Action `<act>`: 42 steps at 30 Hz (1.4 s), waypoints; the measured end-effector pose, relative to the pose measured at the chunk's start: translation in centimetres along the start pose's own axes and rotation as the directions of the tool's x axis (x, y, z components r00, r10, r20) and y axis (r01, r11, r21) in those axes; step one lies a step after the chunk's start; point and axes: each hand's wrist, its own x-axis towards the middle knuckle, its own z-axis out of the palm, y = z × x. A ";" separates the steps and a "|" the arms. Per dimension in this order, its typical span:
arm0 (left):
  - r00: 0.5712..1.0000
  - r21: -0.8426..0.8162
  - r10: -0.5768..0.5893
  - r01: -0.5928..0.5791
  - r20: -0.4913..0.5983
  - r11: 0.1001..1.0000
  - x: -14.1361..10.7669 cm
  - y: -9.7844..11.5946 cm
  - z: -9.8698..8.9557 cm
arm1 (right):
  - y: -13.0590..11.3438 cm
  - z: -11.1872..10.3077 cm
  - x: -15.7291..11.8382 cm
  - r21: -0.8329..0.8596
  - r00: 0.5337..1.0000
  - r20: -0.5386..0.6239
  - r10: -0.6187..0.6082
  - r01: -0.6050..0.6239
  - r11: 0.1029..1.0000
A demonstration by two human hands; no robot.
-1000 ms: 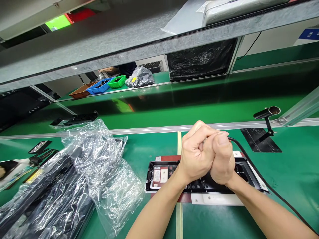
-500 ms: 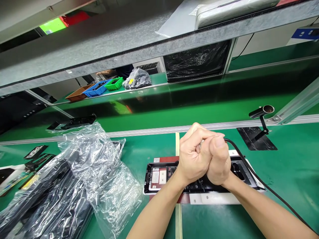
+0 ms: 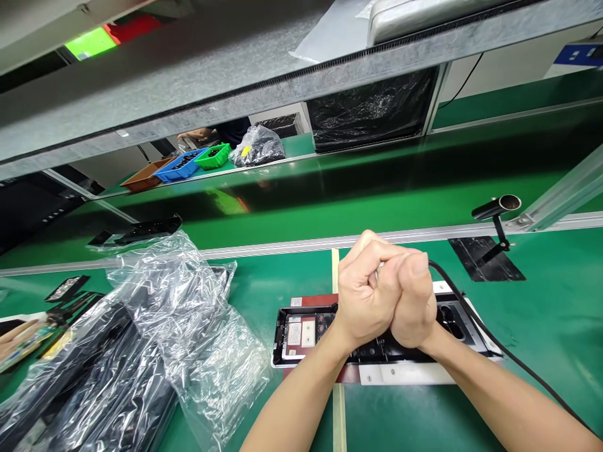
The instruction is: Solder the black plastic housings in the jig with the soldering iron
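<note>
My left hand [image 3: 365, 298] and my right hand [image 3: 414, 304] are closed tightly against each other, fingers wrapped round something I cannot make out. A black cable [image 3: 464, 307] comes out from behind my right hand and runs down to the lower right. Directly beneath both hands lies a long black plastic housing [image 3: 279, 339], its open side up. It rests in a fixture with a dark red plate [image 3: 315, 301] and white blocks [image 3: 409, 375]. My hands and forearms hide the middle of the housing.
Clear plastic bags [image 3: 188, 314] with long black parts cover the left of the bench. Another person's hand [image 3: 16, 339] is at the left edge. A black tube holder [image 3: 497, 207] stands at the right. Behind are blue [image 3: 181, 168] and green [image 3: 214, 158] bins; a metal shelf [image 3: 211, 107] overhangs.
My two hands stay clasped in nearly the same place over the housing. A co-worker's hand has come in at the left edge. The view has shifted slightly.
</note>
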 end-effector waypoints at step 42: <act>1.000 0.001 0.009 -0.009 -0.018 1.000 0.0 0.3 0.2 | -0.7 0.1 0.1 0.023 1.000 0.019 0.013 -0.013 1.000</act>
